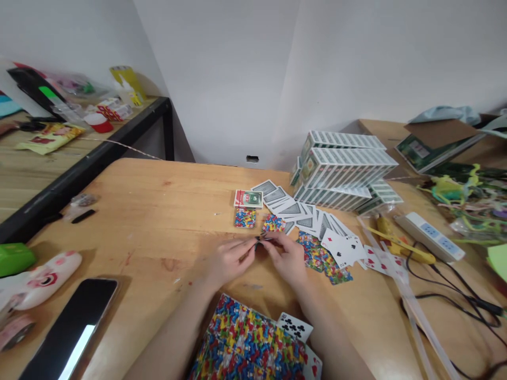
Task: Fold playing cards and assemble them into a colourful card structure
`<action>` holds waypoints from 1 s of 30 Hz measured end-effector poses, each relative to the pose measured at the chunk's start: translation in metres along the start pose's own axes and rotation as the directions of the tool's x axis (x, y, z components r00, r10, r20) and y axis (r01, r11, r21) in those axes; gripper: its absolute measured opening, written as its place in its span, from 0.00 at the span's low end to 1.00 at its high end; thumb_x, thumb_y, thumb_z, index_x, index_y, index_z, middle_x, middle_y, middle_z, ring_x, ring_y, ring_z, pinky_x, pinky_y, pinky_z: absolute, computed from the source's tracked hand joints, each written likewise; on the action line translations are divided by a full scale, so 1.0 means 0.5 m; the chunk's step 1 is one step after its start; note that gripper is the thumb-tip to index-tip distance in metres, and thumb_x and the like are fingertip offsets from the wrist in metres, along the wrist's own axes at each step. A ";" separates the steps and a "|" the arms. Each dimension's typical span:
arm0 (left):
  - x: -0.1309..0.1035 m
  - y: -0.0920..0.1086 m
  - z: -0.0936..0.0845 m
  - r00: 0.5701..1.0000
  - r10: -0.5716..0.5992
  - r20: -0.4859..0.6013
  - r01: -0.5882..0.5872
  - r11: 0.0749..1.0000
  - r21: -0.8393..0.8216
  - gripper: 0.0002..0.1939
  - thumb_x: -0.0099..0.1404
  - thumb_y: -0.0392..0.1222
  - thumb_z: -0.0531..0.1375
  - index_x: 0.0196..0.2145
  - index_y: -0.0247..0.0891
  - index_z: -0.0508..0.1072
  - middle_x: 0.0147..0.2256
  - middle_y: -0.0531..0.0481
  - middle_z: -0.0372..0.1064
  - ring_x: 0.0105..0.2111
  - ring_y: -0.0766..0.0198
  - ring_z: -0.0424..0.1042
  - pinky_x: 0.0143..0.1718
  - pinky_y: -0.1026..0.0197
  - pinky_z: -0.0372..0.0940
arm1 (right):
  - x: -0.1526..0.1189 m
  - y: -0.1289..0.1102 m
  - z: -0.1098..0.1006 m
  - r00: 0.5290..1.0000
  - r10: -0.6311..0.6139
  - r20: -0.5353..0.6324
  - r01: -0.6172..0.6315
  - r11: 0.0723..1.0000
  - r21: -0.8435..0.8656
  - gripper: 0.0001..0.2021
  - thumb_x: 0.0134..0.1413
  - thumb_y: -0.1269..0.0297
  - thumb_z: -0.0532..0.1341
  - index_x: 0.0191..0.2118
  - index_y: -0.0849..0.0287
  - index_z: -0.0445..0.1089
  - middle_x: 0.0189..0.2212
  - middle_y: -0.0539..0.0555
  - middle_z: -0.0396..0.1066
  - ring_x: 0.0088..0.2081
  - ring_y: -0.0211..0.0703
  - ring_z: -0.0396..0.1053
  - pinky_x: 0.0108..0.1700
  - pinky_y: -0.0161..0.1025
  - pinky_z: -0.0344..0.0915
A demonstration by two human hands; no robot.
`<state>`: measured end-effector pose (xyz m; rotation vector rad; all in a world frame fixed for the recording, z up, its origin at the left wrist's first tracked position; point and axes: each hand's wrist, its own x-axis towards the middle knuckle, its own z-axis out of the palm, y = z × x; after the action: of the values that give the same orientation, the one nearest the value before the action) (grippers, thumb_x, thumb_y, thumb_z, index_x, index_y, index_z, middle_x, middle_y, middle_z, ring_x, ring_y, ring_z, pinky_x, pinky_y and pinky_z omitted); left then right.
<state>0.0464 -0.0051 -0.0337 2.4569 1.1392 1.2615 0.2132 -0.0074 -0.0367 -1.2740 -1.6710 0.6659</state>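
Observation:
My left hand (234,259) and my right hand (288,258) meet over the middle of the table, fingertips pinched together on a small, partly dark thing (259,240) that I cannot make out. Just beyond them lie a colourful patterned square (245,218) and another colourful piece (273,223). A boxed card pack (253,199) is behind the square. Grey-backed playing cards (291,210) spread to the right, beside face-up cards (344,248) and more colourful pieces (311,248). Between my forearms is a large colourful patterned surface (249,343), with a ten of clubs (294,327) at its right edge.
Boxed card packs (348,169) are stacked at the back right. A power strip (431,236), yellow glue gun (390,243), clear strips (412,306) and black cables (455,293) occupy the right side. A phone (71,327) and white plush-like item (47,279) lie left.

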 end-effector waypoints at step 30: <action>0.008 -0.006 0.015 0.981 -0.171 0.096 0.171 0.985 0.010 0.15 0.56 0.32 0.52 0.41 0.38 0.69 0.36 0.49 0.73 0.33 0.66 0.73 0.37 0.64 0.68 | -0.009 0.004 0.006 0.997 -0.070 0.040 0.075 0.986 -0.149 0.13 0.53 0.67 0.51 0.45 0.56 0.64 0.37 0.53 0.72 0.36 0.40 0.71 0.40 0.36 0.67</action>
<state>0.0518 0.0011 -0.0375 2.3346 1.2938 1.0822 0.2117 -0.0106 -0.0411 -1.3064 -1.8158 0.5293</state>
